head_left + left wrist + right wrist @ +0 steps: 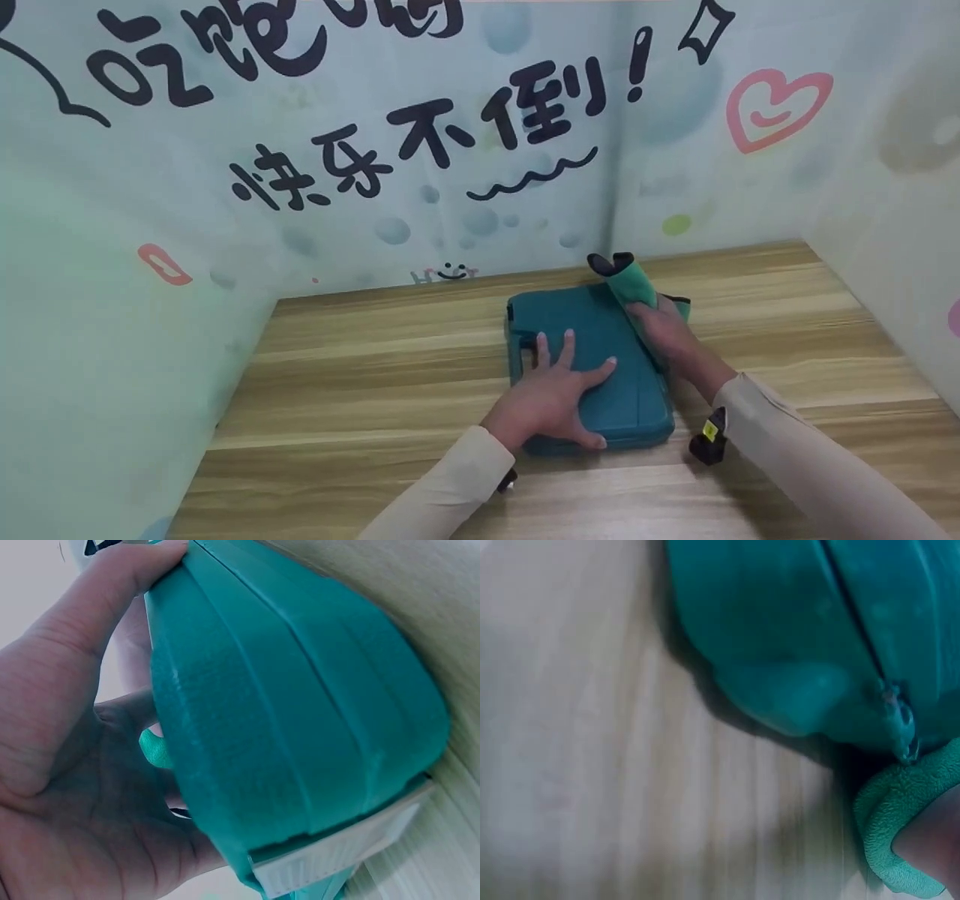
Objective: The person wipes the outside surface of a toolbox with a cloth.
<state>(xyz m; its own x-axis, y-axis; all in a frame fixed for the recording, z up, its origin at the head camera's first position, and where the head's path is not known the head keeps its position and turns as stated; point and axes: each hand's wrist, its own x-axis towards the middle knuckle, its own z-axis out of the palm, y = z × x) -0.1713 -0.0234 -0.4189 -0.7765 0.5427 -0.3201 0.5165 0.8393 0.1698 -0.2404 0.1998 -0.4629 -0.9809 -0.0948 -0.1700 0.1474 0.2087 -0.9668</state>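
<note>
A teal plastic carrying case [600,397] lies flat on the wooden table, its handle side toward the left. My left hand [551,394] rests on its near left part with fingers spread straight. In the left wrist view the thumb [142,570] touches the edge of the case [285,705]. My right hand [667,330] grips a green cloth [632,285] with dark edging at the far right side of the case. In the right wrist view the fuzzy cloth [889,814] lies beside a small metal latch [900,720] on the case's side.
The wooden table [360,405] ends at a printed backdrop [345,240] with dark lettering behind the case. Pale side walls [112,375] stand at left and right. A small dark device with a yellow mark [709,435] sits at my right wrist.
</note>
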